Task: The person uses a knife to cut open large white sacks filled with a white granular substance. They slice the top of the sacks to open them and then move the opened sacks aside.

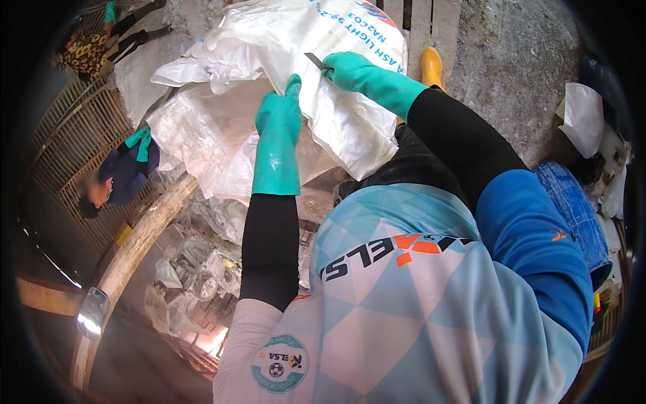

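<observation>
A large white woven plastic sack (333, 35) with blue printing lies before me, its loose edge bunched and folded. My left hand (278, 118), in a green rubber glove, pinches that edge with the thumb pointing up. Below it hangs a sheet of thin translucent plastic (202, 116), partly creased. My right hand (353, 73), gloved the same way, is closed around a knife (315, 61). Its dark blade points up and left, just over the sack's surface. Most of the knife's handle is hidden in the glove.
A wooden pole (146, 232) rises at the left, with a small mirror (93, 313) on it. Two other people are beyond: one in a dark top (126, 177), one in a patterned top (86, 55). At right are a blue drum (573, 217) and a white sheet (583, 118).
</observation>
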Demonstrator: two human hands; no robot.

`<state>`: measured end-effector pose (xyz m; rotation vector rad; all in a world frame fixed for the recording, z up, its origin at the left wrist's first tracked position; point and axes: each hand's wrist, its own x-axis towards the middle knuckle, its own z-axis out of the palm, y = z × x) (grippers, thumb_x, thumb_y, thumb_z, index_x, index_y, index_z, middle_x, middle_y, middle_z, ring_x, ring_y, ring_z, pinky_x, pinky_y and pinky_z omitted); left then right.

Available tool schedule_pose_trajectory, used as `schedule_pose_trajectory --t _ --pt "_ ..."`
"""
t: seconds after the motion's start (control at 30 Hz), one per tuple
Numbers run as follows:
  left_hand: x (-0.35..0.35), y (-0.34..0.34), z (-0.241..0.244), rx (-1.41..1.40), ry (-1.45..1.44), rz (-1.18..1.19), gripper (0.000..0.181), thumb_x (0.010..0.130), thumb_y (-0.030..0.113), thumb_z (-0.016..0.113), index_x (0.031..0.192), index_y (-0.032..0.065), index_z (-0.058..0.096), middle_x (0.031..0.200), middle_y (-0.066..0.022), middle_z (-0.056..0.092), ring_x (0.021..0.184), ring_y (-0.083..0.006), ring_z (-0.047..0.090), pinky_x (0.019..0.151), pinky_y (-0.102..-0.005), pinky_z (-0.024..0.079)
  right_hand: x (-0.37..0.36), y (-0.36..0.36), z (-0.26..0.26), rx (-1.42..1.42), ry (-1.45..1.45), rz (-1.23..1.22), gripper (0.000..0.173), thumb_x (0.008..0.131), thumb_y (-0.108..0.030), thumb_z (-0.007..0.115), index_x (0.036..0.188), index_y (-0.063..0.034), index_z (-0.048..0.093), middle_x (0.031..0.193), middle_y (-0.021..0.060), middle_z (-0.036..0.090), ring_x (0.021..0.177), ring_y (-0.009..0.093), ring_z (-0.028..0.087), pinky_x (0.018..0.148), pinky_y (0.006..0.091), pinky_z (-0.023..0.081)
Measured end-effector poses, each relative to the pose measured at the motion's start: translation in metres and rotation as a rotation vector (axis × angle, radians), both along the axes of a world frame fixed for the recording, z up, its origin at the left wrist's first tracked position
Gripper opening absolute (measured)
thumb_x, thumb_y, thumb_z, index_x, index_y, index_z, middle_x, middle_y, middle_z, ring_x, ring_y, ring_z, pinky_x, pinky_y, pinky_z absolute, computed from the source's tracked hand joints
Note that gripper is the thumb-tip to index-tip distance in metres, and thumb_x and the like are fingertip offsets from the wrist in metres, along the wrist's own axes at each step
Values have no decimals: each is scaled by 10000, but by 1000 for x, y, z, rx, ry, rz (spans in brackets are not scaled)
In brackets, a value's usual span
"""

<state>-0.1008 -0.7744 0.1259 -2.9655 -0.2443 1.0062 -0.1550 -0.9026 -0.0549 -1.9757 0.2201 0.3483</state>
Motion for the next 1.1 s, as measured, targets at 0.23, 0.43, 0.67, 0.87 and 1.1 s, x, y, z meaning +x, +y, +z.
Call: schedule_pose_trajectory --t 0.23,0.43,0.67,0.87,1.1 --pt "3 3 0 -7 4 26 824 923 747 541 1216 -6 705 1113 -217 741 1067 -363 700 916 -456 518 7 7 -3 29 31 3 261 953 -265 633 1113 -82 729 1071 181 723 1029 397 669 905 463 517" --pt "27 29 -2 -47 20 -54 786 948 727 514 1179 6 724 1070 -202 739 1017 -368 698 910 -473 502 -35 15 0 16 35 38 249 956 -251 637 1100 -71 731 1052 201 722 983 413 682 895 461 523" --pt "22 40 -16 -81 60 -2 802 946 727 520 1138 -25 723 1050 -223 736 1002 -372 698 901 -464 503 -1 3 13 62 19 -172 316 984 -330 588 1124 -81 723 1084 186 728 1008 394 681 894 483 519" --pt "19 40 -16 -38 20 -25 812 944 729 522 1106 -42 719 1005 -232 733 974 -372 697 875 -463 509 31 7 19 35 -28 -72 322 964 -309 580 1165 -107 729 1108 159 735 1046 373 681 924 470 520" --pt "16 38 -14 -58 39 -6 804 939 736 522 1083 -27 731 958 -220 736 908 -370 702 834 -470 516 27 11 14 49 10 -96 322 964 -305 580 1164 -100 727 1107 160 734 1044 371 681 930 469 519"
